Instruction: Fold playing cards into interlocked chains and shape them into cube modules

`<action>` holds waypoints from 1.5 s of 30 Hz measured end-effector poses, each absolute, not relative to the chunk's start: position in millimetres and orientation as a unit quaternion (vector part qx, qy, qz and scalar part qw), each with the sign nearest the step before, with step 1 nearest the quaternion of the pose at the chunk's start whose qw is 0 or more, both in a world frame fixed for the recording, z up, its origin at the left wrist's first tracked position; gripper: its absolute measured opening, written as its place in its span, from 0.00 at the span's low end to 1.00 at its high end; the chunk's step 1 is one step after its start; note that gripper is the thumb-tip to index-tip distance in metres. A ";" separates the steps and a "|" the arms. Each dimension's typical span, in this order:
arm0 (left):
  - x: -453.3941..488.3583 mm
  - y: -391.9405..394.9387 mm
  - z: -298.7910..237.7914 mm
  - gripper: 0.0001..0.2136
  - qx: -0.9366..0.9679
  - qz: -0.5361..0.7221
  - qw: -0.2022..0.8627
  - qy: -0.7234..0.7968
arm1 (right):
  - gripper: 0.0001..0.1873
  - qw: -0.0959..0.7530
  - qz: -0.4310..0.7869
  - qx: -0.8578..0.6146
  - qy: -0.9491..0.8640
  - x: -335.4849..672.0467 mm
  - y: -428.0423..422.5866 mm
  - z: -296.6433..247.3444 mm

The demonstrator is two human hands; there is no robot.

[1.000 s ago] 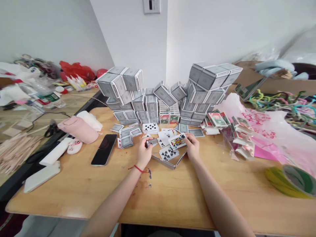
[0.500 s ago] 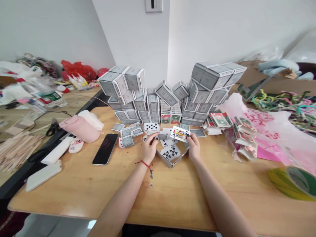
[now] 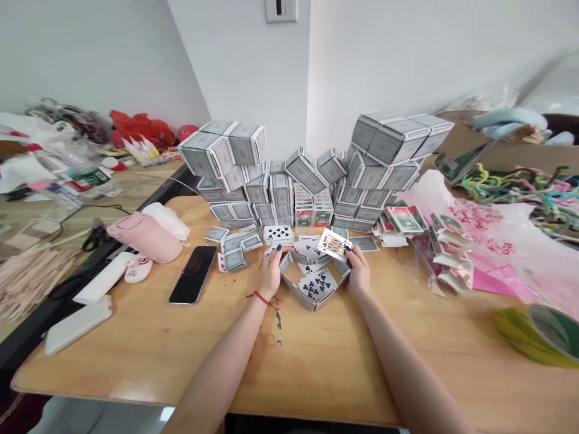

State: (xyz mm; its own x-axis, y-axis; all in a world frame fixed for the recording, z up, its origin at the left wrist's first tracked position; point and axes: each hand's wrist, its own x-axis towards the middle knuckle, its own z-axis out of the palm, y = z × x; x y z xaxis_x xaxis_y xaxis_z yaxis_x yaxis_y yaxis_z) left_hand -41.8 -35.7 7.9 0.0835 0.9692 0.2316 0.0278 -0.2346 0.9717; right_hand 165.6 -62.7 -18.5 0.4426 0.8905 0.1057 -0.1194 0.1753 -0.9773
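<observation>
A low ring of playing cards stood on edge (image 3: 312, 299) sits on the wooden table (image 3: 316, 361), with a black-suit card (image 3: 316, 283) lying face up inside. My left hand (image 3: 272, 270) is closed on the ring's left wall card. My right hand (image 3: 358, 271) steadies the right wall and pinches a colourful face card (image 3: 334, 244), tilted over the ring's far right side. A red string bracelet is on my left wrist.
Behind the ring rise stacked walls of grey card boxes (image 3: 280, 175). Loose cards (image 3: 235, 250) lie left of the hands, a black phone (image 3: 193, 274) and pink pouch (image 3: 145, 235) further left. Pink plastic bag (image 3: 493, 241) and green tape roll (image 3: 538, 334) lie right.
The wall cards have been drawn in from a loose V into a closed ring. My right hand lifted the face card from the table and tilted it up over the far side.
</observation>
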 end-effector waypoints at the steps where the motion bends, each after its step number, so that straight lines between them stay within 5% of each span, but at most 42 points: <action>1: -42.1 -34.9 6.5 0.19 0.585 0.525 0.453 0.420 | 0.11 0.679 0.387 -0.513 -0.354 164.9 -62.7 -18.0; 13: -39.0 -34.2 1.0 0.22 0.544 0.518 0.528 0.397 | 0.08 0.676 0.422 -0.493 -0.349 156.3 -66.0 -6.8; 21: -50.2 -31.8 2.3 0.19 0.583 0.512 0.502 0.382 | 0.10 0.575 0.624 -0.423 -0.317 158.8 -70.1 -0.3; 26: -50.1 -33.2 11.0 0.08 0.608 0.485 0.505 0.374 | 0.13 0.643 0.540 -0.457 -0.294 163.3 -65.0 -3.5; 36: -51.5 -21.8 -6.7 0.03 0.510 0.566 0.458 0.458 | 0.16 0.610 0.478 -0.457 -0.436 160.2 -62.0 -13.3; 45: -55.0 -23.6 0.2 0.10 0.562 0.520 0.396 0.507 | 0.15 0.636 0.407 -0.493 -0.432 163.6 -56.7 -24.1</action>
State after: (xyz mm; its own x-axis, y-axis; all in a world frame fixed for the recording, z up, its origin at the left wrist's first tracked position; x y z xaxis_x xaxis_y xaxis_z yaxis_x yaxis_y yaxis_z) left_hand -55.0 -23.6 0.2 -0.0542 0.9817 0.1828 0.1584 -0.1723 0.9722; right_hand 163.6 -56.7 -24.1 0.2962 0.9436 0.1479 -0.0926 0.1824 -0.9788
